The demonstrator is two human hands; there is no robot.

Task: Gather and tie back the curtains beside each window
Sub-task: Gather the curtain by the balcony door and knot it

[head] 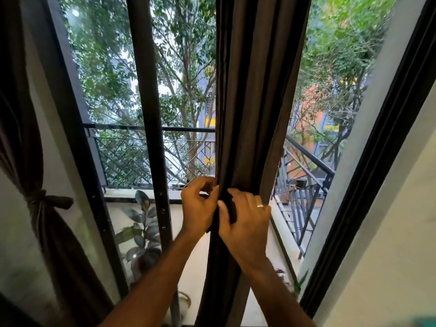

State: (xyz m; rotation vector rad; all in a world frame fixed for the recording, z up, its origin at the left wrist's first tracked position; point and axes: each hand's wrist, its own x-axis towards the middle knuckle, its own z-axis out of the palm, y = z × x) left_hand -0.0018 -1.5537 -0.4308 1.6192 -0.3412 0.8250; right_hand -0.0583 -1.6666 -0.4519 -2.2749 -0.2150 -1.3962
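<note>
While the dark brown fabric curtain at 9 o'clock [50,223] already hangs knotted with its own tie, the gathered dark brown centre curtain [250,114] is not yet secured. At 6 o'clock from that bunch's middle, the left hand [199,207] pinches the folds with curled fingers, and the right hand [246,217] curls round a dark fabric tie-back strip [232,208] pressed against the bunch. I judge 1 of the 2 visible curtains done; wrapping and knotting this strip is left.
</note>
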